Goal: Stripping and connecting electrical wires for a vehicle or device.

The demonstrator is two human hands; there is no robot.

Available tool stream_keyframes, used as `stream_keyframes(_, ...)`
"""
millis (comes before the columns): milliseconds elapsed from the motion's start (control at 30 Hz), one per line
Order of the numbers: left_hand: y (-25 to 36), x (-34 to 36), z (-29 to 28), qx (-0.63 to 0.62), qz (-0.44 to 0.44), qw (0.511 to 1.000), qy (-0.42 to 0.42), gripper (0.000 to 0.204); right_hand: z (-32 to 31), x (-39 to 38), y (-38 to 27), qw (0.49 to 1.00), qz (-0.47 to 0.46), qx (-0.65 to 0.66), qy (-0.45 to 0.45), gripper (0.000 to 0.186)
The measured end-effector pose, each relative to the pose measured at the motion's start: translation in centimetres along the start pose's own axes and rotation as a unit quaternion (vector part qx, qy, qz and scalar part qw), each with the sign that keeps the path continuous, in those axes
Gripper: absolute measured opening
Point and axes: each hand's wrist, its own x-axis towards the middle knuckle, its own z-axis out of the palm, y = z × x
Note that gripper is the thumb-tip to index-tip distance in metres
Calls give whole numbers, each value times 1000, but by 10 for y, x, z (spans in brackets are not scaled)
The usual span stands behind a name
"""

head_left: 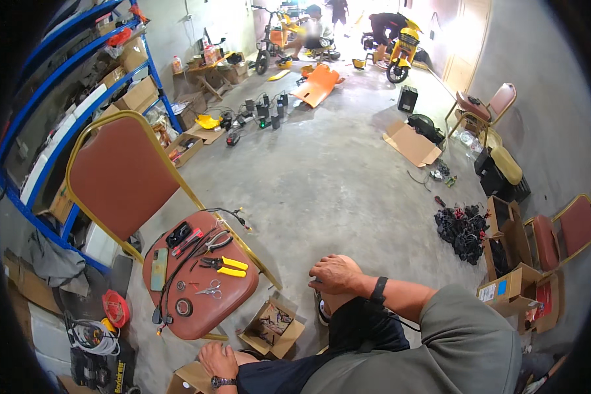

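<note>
The person sits with both bare hands parked on their legs. The right hand (335, 273) lies palm down over the right knee (340, 301), its fingers (317, 270) slightly spread and bent to follow the curve; no object shows in them, and the knee seems simply to bear the arm's weight. The left hand (217, 363) drapes over the left knee in the same way, fingers relaxed and half extended, with nothing visible in hold. The undersides of both hands are hidden, so anything small beneath a palm cannot be ruled out.

The nearest things are set within easy reach. To the left, a padded chair (232, 297) serves as a makeshift counter: on its seat lie yellow-handled pliers (228, 264), scissors (210, 289), a tape roll (178, 307), a phone (157, 270) and a long black cable (169, 287). The yellow handles point toward the person's side, which probably makes them handy to pick up. The cable runs lengthwise along the left part of the seat, leaving the smaller tools beside it uncovered.

Between chair and legs, an open cardboard box (292, 334) stands on the floor (282, 184), flaps folded out, apparently so its small slender pieces (274, 320) stay together yet accessible.
</note>
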Motion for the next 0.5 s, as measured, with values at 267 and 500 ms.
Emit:
stream_keyframes(267,-1,-1,-4,0,1,1000,-19,23,2,7,-11,999,-37,-26,5,34)
stream_keyframes(500,0,5,-4,17,-14,999,-40,25,1,6,-13,998,-34,-53,-6,33)
